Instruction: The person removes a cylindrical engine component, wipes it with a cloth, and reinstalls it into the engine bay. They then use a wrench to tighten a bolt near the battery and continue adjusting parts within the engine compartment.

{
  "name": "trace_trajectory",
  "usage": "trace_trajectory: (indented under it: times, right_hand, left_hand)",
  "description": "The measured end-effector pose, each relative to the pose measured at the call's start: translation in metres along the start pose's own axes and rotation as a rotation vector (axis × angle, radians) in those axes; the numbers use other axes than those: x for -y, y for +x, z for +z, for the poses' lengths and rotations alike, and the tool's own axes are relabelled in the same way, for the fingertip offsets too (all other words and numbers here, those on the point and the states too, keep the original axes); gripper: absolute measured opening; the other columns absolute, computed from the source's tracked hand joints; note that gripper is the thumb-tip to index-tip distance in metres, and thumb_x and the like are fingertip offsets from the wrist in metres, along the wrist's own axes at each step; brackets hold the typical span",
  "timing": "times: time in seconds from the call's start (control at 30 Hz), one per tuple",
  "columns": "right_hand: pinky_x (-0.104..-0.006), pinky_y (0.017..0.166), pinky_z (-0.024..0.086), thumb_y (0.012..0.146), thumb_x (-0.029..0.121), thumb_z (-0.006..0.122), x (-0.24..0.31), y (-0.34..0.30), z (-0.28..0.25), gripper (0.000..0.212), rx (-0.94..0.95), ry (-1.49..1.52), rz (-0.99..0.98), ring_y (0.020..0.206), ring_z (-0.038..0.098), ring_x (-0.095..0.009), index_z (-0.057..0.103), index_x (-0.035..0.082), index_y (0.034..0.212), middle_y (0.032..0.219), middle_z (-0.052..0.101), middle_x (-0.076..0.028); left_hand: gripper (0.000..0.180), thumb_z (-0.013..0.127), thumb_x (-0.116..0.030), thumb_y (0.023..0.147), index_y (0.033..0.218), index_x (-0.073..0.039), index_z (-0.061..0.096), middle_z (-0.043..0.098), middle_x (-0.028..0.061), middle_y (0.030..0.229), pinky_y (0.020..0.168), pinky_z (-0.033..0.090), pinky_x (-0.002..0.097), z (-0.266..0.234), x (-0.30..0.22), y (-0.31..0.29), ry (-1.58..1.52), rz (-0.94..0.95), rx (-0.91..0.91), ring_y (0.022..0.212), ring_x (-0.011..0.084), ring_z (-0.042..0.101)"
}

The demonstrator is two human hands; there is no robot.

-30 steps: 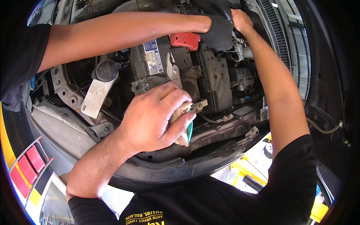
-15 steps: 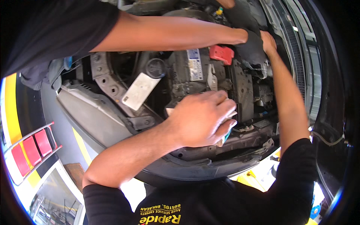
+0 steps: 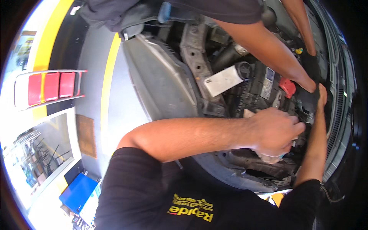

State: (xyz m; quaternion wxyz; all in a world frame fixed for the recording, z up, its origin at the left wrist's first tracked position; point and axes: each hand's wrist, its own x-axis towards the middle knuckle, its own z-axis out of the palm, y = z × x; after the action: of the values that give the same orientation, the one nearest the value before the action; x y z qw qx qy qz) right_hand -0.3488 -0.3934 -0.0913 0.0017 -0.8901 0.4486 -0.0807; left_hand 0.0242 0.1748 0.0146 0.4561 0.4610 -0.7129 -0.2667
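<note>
My left hand [image 3: 275, 129] is over the front of an open engine bay, its fingers curled round a crumpled pale cloth [image 3: 270, 158] that shows below the palm. Farther right, my right hand [image 3: 322, 95] reaches in beside the dark-gloved hand [image 3: 308, 93] of another person; what its fingers do is hidden. Between them is a dark car battery [image 3: 257, 86] with a labelled strip, and a red terminal cover [image 3: 287, 87]. A slim silver metal piece [image 3: 276, 99] lies just beyond my left hand.
A flat white rectangular object [image 3: 223, 81] lies on the metal front frame [image 3: 194, 57], next to a round black cap [image 3: 243, 70]. The co-worker's bare forearm [image 3: 264, 50] crosses from above. A grey bumper [image 3: 161, 80], red chairs [image 3: 50, 88] and a blue panel [image 3: 79, 193] are to the left.
The view has swung left, so the engine bay sits farther right and more floor shows. My left hand stays closed on the cloth; my right hand remains beside the gloved hand.
</note>
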Motion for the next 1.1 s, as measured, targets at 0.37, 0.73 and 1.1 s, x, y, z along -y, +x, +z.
trace_trajectory:
  times: [0.37,0.73,1.1]
  right_hand:
    - [-0.0437,0.109,0.041,0.105,0.043,0.035,0.015,0.017,0.021,0.055,-0.022,-0.316,0.02,0.129,0.054,-0.032,0.059,0.006,0.137,0.136,0.061,-0.018]
    - [-0.0496,0.096,0.048,0.089,0.037,0.045,0.175,-0.031,-0.062,0.042,0.112,-0.207,0.095,0.115,0.061,-0.042,0.07,0.011,0.109,0.116,0.068,-0.018]
    - [-0.0493,0.099,0.047,0.091,0.033,0.039,0.202,-0.026,-0.056,0.046,0.107,-0.252,0.224,0.118,0.06,-0.037,0.071,0.008,0.112,0.123,0.066,-0.018]
  left_hand:
    - [0.058,0.052,-0.009,0.073,0.131,-0.002,0.051,0.053,0.0106,0.107,0.085,0.043,0.0313,-0.171,-0.016,-0.15,0.085,-0.438,-0.374,0.099,0.0215,0.053]
    - [0.067,0.064,-0.037,0.07,0.127,-0.003,0.055,0.047,0.0231,0.112,0.095,0.034,0.0558,-0.049,-0.037,-0.184,0.7,-0.535,-0.114,0.103,0.0415,0.046]
    - [0.07,0.064,-0.062,0.08,0.121,-0.006,0.059,0.052,0.0186,0.107,0.096,0.032,0.0525,-0.056,-0.029,-0.178,0.624,-0.598,-0.129,0.103,0.0372,0.049]
